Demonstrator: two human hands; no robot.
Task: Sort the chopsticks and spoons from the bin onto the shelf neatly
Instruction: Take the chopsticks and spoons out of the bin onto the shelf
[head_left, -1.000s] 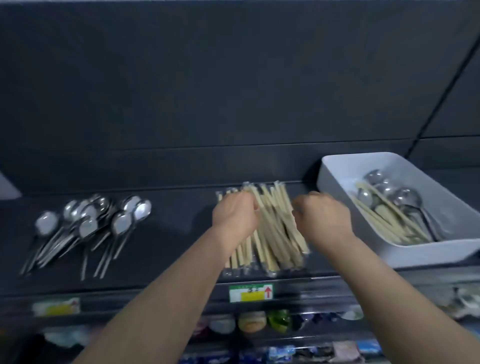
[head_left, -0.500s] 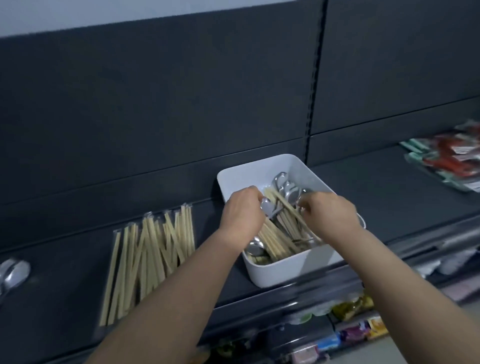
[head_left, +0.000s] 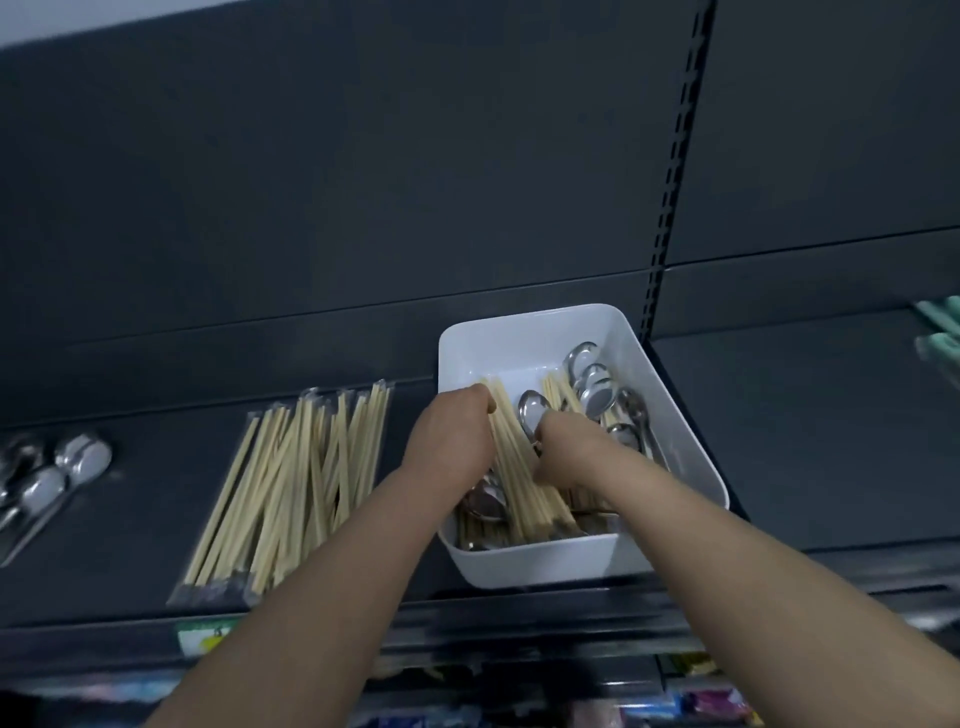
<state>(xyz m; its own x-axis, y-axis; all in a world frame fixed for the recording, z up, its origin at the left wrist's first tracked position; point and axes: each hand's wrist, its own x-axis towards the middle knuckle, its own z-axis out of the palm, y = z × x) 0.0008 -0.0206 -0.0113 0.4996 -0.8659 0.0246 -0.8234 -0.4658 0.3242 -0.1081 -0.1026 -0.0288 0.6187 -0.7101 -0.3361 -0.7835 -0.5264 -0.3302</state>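
Observation:
A white bin (head_left: 670, 415) stands on the dark shelf (head_left: 156, 519) and holds wooden chopsticks (head_left: 519, 488) mixed with metal spoons (head_left: 597, 395). Both my hands are inside the bin. My left hand (head_left: 452, 441) grips a bundle of the chopsticks at its left side. My right hand (head_left: 571, 457) is curled on the same bundle from the right, beside a spoon bowl; its fingertips are hidden. Left of the bin lies a sorted pile of wrapped chopsticks (head_left: 296, 483). Further left, sorted spoons (head_left: 52, 483) lie at the frame edge.
The shelf's dark back panel rises behind everything. Green packaged items (head_left: 940, 332) sit on the shelf at the far right. Below the shelf edge are a price label (head_left: 205, 636) and colourful goods on a lower shelf.
My hands left the sorted chopstick pile and went right into the bin. They now close around a bundle of chopsticks there. The view followed to the right.

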